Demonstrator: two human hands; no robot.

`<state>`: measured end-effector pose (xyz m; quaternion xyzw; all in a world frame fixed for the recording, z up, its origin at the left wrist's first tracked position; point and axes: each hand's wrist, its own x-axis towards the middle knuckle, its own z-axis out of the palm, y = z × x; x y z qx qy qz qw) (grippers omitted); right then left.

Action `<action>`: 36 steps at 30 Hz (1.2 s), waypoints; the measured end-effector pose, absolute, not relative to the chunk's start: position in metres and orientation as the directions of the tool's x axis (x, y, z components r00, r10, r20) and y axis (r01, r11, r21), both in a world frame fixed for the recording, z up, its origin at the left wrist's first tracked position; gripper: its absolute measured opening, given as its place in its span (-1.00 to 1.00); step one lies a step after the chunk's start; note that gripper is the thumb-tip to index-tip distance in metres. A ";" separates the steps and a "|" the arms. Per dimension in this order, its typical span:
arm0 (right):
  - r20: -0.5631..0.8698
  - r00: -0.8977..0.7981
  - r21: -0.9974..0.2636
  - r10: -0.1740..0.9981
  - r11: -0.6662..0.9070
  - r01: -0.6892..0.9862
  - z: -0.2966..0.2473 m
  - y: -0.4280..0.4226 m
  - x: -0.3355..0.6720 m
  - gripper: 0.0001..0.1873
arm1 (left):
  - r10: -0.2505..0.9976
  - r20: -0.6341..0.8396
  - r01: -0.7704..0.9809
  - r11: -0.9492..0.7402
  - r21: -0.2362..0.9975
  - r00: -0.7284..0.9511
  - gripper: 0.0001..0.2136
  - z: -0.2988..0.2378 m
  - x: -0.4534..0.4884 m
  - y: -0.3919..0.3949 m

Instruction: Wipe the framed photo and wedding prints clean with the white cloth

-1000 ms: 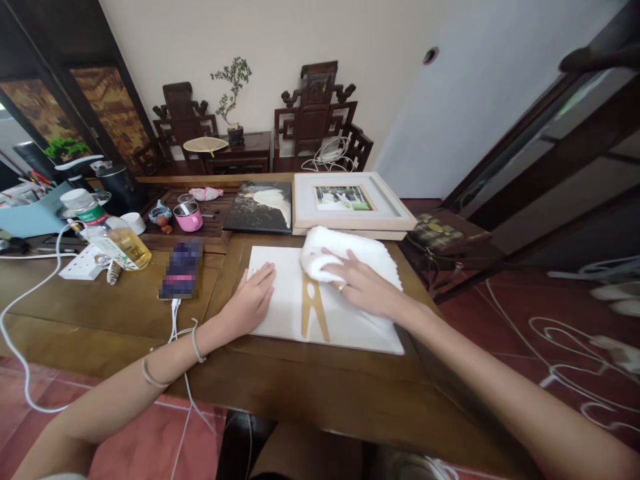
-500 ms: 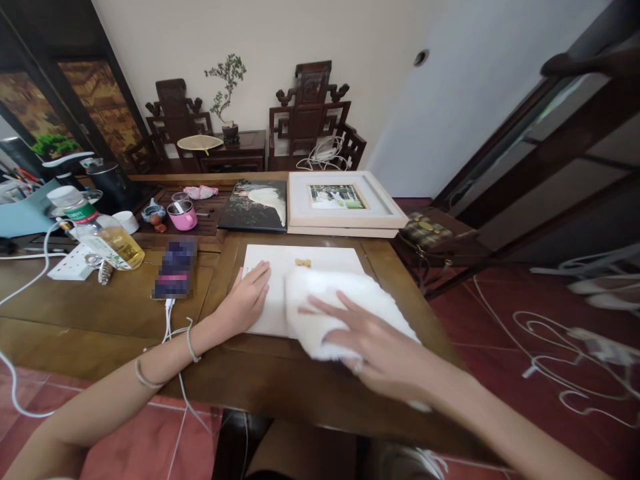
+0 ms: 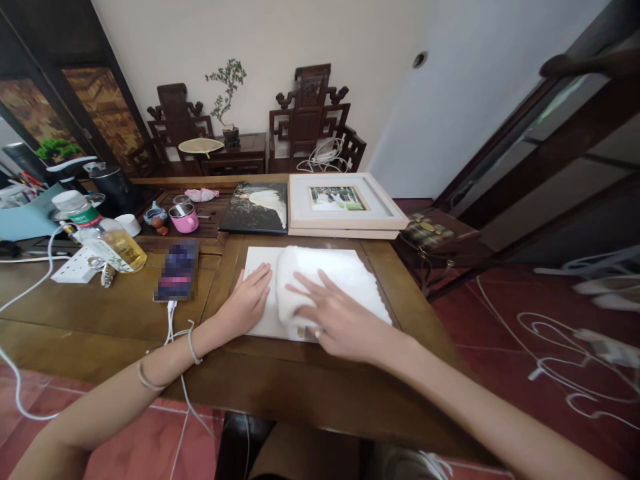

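Note:
A flat white board [image 3: 256,319] lies on the wooden table in front of me. My left hand [image 3: 253,297] rests flat on its left edge, fingers stretched out and holding nothing. On the board's middle and right is a fluffy white cloth [image 3: 357,280]. My right hand [image 3: 340,317] presses on the cloth with fingers spread, keeping it under the palm and fingertips; its outline is slightly blurred. Close to the board's front edge, a small gold-coloured piece [image 3: 301,331] shows beside my right thumb. The cloth hides much of the board.
Behind the board are a dark photo panel [image 3: 257,208] and a stack of pale frames [image 3: 345,223]. Leftward are a phone [image 3: 177,270] on a cable, a bottle [image 3: 123,250], a power strip [image 3: 75,265] and a pink cup [image 3: 185,219]. Cables [image 3: 555,367] lie on the red floor at right.
My right hand and the cloth have moved left and away from me over the board. The gold piece at the far edge is now covered; one near the front edge shows. My left hand stays put.

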<state>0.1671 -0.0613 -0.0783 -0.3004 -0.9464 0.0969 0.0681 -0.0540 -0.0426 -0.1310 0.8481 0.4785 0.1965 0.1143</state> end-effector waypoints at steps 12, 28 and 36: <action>0.016 -0.812 -0.246 0.583 0.790 0.562 -0.068 -0.063 0.167 -0.55 | 0.872 0.224 0.771 -0.489 0.407 0.435 -0.58 -0.133 -0.053 -0.042; -0.031 -0.869 -0.424 0.493 0.781 0.458 -0.057 -0.107 0.166 -0.53 | 0.870 0.260 0.758 -0.492 0.427 0.418 -0.57 -0.137 -0.055 -0.041; -0.008 -0.694 -0.326 0.720 0.654 0.682 -0.059 -0.059 0.171 -0.60 | 0.881 0.233 0.746 -0.472 0.470 0.411 -0.59 -0.134 -0.054 -0.041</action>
